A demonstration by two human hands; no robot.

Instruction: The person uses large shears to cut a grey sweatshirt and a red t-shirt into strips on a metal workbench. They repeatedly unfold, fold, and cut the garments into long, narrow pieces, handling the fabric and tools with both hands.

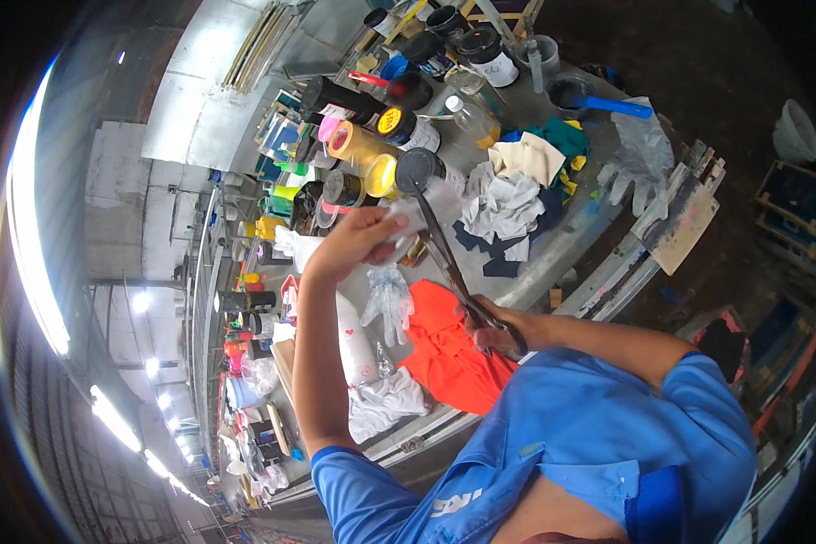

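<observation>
My left hand point(358, 241) pinches thin, whitish translucent sheet point(444, 200); my right hand point(503, 328) grips long-bladed metal scissors point(453, 268). Near: crumpled red cloth point(449, 354).

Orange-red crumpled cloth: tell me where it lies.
In the head view, the orange-red crumpled cloth lies below centre, slightly right, between the clear plastic glove and the right hand.

My bare left hand point(358, 240): far out on the left, thumb and fingers closed in a pinch, tips toward the right. Left forearm point(320, 372), bare, reaches away from me, wrist bent rightward. My bare right hand point(510, 328): nearer my chest, fingers curled in a grip. Right forearm point(598, 340), bare, comes in from the right. Blue fabric short sleeves point(364, 494).
</observation>
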